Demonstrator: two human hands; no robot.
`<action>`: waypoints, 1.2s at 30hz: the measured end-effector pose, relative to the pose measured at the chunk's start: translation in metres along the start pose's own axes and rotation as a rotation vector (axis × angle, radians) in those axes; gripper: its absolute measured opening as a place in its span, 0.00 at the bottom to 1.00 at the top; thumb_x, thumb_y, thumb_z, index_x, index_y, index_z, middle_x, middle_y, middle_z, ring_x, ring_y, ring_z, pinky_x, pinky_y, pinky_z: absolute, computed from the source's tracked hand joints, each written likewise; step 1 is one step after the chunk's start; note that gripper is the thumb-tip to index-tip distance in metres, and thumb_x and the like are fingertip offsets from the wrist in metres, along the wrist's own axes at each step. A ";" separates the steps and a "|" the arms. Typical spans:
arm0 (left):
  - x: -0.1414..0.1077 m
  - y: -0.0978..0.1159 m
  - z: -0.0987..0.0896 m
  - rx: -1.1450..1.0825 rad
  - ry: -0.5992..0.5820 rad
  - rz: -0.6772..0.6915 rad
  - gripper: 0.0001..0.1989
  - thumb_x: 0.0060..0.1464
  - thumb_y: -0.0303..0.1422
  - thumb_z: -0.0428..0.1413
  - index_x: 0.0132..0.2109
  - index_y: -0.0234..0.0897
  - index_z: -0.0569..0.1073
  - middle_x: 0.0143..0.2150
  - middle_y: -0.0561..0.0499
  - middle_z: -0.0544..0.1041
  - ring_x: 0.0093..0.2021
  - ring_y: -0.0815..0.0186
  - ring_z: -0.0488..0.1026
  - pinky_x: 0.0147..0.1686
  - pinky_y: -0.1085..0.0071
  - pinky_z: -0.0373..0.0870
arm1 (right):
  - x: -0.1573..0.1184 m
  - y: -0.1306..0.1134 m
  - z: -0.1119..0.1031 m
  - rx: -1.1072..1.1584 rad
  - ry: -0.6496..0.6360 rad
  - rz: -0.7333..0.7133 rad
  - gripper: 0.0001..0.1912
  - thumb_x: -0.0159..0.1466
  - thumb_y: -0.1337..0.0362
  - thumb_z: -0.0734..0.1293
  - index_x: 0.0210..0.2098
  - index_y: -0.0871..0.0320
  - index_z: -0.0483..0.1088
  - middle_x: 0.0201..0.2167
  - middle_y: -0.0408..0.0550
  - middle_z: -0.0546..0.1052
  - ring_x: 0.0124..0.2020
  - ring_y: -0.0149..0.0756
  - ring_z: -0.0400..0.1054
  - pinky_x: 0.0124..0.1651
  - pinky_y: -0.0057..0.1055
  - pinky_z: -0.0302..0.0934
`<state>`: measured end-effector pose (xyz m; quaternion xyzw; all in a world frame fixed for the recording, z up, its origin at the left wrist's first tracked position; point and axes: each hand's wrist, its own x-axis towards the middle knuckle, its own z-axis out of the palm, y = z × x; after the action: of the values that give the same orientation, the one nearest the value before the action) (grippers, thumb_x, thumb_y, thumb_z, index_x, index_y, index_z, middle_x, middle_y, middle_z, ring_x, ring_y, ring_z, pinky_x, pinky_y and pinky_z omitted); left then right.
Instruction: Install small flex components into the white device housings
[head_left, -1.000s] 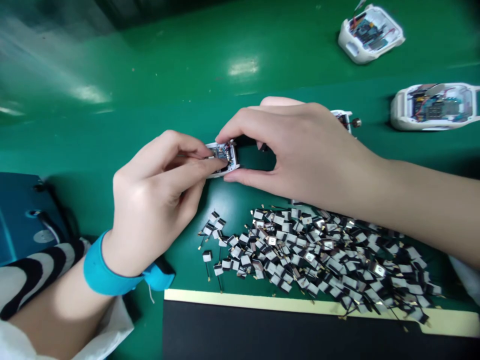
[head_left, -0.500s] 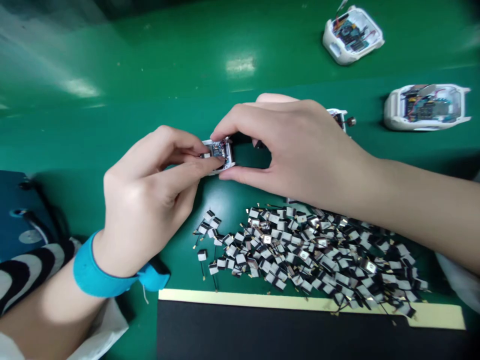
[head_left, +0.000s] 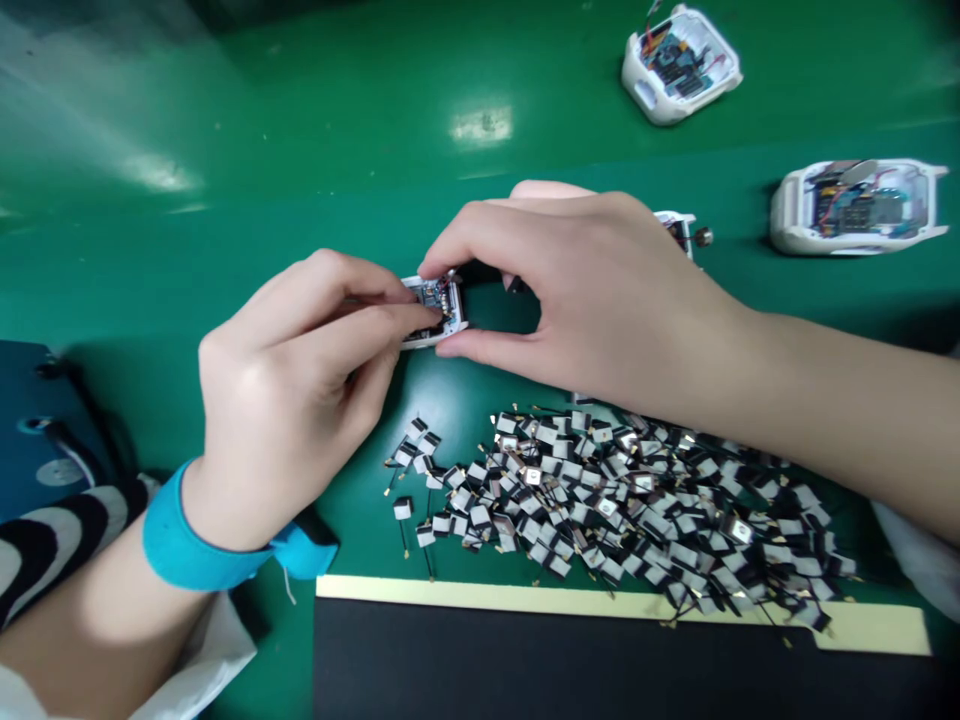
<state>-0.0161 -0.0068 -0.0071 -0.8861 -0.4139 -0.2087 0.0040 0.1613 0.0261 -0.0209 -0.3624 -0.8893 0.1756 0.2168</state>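
Two bare hands meet above a green counter [head_left: 247,235], sharing a small white housing [head_left: 455,322] with a circuit board [head_left: 433,294] exposed in its uncovered top. The housing looks light and stiff, probably smooth plastic that could slip, while the bare electronics inside appear fragile; its outer side walls seem the safest place to take hold, with pressure kept off the board. It sits between the fingertips of both hands, near the middle of the view. The right hand [head_left: 600,275] has a wide, rounded grip, thumb and forefinger spread to opposite long sides at the housing's right end. The left hand [head_left: 296,375] has a narrower, bunched grip that covers the left end, one fingertip reaching over the board; whether it presses there cannot be told. A dark item [head_left: 514,285] shows under the right hand, too hidden to identify. Just below lies a pile of small grey-and-black parts [head_left: 600,500] with short leads; two larger white housings [head_left: 859,208] rest at upper right.
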 end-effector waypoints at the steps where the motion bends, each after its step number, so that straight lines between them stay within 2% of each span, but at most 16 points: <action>1: 0.000 0.000 0.000 0.005 -0.003 0.001 0.08 0.54 0.24 0.49 0.37 0.36 0.72 0.36 0.52 0.71 0.35 0.71 0.69 0.34 0.74 0.66 | 0.000 0.000 0.000 -0.010 0.004 -0.012 0.16 0.54 0.58 0.67 0.38 0.59 0.64 0.33 0.42 0.70 0.34 0.35 0.64 0.39 0.33 0.58; 16: -0.001 -0.001 0.001 -0.004 -0.003 0.000 0.09 0.55 0.25 0.48 0.37 0.37 0.72 0.37 0.53 0.69 0.35 0.74 0.68 0.34 0.76 0.66 | 0.000 0.001 -0.001 -0.045 0.006 -0.027 0.16 0.55 0.58 0.67 0.39 0.61 0.65 0.34 0.42 0.71 0.32 0.33 0.62 0.35 0.32 0.57; 20: -0.002 -0.002 0.000 -0.015 -0.009 0.007 0.09 0.54 0.24 0.49 0.36 0.36 0.73 0.37 0.52 0.69 0.35 0.74 0.67 0.34 0.76 0.67 | -0.001 0.001 -0.001 -0.035 0.018 -0.029 0.16 0.55 0.59 0.67 0.39 0.61 0.65 0.34 0.42 0.71 0.33 0.33 0.62 0.37 0.32 0.58; 26: -0.003 -0.002 0.000 -0.013 -0.013 0.009 0.09 0.55 0.24 0.48 0.38 0.40 0.71 0.38 0.54 0.68 0.36 0.74 0.68 0.35 0.74 0.69 | -0.003 -0.001 -0.001 -0.033 0.006 -0.045 0.17 0.56 0.59 0.66 0.42 0.61 0.62 0.37 0.44 0.69 0.36 0.34 0.63 0.40 0.33 0.59; 29: -0.003 -0.001 -0.001 -0.024 -0.025 -0.022 0.09 0.55 0.26 0.47 0.37 0.41 0.71 0.38 0.54 0.68 0.36 0.73 0.68 0.35 0.73 0.69 | -0.006 -0.003 -0.008 0.086 0.041 -0.023 0.14 0.60 0.66 0.59 0.45 0.62 0.58 0.44 0.48 0.65 0.42 0.34 0.61 0.45 0.34 0.58; 32: -0.003 -0.001 -0.002 -0.035 -0.045 -0.061 0.11 0.56 0.27 0.46 0.38 0.44 0.71 0.38 0.53 0.69 0.36 0.70 0.68 0.35 0.71 0.69 | -0.012 -0.005 -0.018 0.275 0.071 0.007 0.12 0.62 0.73 0.51 0.44 0.62 0.58 0.46 0.50 0.63 0.45 0.31 0.59 0.48 0.31 0.58; 34: -0.002 -0.001 -0.002 -0.032 -0.042 -0.054 0.11 0.55 0.27 0.46 0.38 0.45 0.72 0.37 0.53 0.70 0.38 0.67 0.68 0.36 0.69 0.68 | -0.017 -0.005 -0.024 0.322 0.068 0.003 0.13 0.63 0.71 0.49 0.43 0.60 0.60 0.45 0.49 0.64 0.46 0.31 0.59 0.48 0.31 0.58; 36: -0.002 -0.002 -0.001 -0.037 -0.027 -0.034 0.11 0.55 0.27 0.47 0.38 0.44 0.73 0.37 0.53 0.71 0.41 0.65 0.67 0.39 0.67 0.68 | -0.023 -0.005 -0.026 0.272 0.058 -0.005 0.12 0.65 0.67 0.50 0.43 0.57 0.61 0.46 0.47 0.65 0.48 0.33 0.59 0.50 0.33 0.58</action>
<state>-0.0195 -0.0068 -0.0070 -0.8815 -0.4252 -0.2042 -0.0214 0.1871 0.0105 -0.0023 -0.3325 -0.8514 0.2834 0.2901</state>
